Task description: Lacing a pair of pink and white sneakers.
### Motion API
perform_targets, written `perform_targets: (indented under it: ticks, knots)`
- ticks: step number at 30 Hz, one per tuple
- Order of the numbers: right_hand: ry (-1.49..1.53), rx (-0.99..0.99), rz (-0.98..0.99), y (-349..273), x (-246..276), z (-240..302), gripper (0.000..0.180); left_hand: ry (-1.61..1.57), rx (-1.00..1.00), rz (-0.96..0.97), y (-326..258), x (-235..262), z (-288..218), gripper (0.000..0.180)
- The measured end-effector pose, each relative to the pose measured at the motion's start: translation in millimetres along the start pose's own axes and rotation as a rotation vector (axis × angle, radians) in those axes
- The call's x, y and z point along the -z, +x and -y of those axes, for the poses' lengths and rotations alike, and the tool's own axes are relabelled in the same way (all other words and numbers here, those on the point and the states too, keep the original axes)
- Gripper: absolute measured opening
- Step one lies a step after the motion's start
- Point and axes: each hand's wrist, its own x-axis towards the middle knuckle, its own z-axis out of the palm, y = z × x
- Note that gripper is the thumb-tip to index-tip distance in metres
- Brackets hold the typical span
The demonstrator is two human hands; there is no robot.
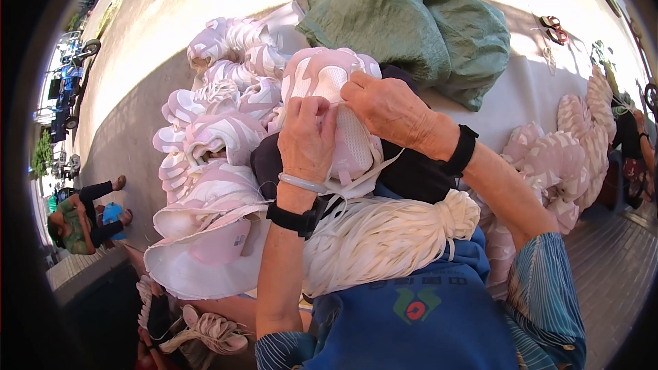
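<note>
A pink-and-white shoe upper [329,72] lies over my dark-clad knees, its mesh toe part pointing away from me. My left hand [306,140] is closed at its left side, thumb and fingers pinched together against the upper. On the right my right hand [394,111] pinches at the middle of the upper with thumb and forefinger. Whether a lace runs between the fingertips is too small to tell. Pale lace ends trail below the upper. Across my lap rests a thick bundle of cream shoelaces [391,240], gathered at its right end.
Stacked pink-and-white shoe uppers [223,133] crowd the left; more uppers [548,161] pile up on the right. A green woven sack [418,27] lies beyond my hands. One person [82,219] sits far left; other people are partly visible lower left and far right. Sandals [554,29] lie upper right.
</note>
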Motion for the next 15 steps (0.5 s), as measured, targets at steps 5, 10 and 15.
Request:
perform_targets:
  ticks: [5, 10, 15]
  knots:
    - [0.07, -0.026, -0.031, -2.6, -3.1, -7.3, 0.008, 0.006, -0.012, -0.008, 0.9, -2.3, -1.5, 0.012]
    - [-0.016, -0.011, -0.033, -4.5, -3.0, -1.2, 0.009, 0.012, -0.024, -0.002, 0.2, -1.7, 1.7, 0.013]
    - [-0.05, 0.041, -0.019, -3.9, 1.2, -0.5, 0.011, 0.032, -0.052, -0.002, 0.4, -3.4, 3.0, 0.015]
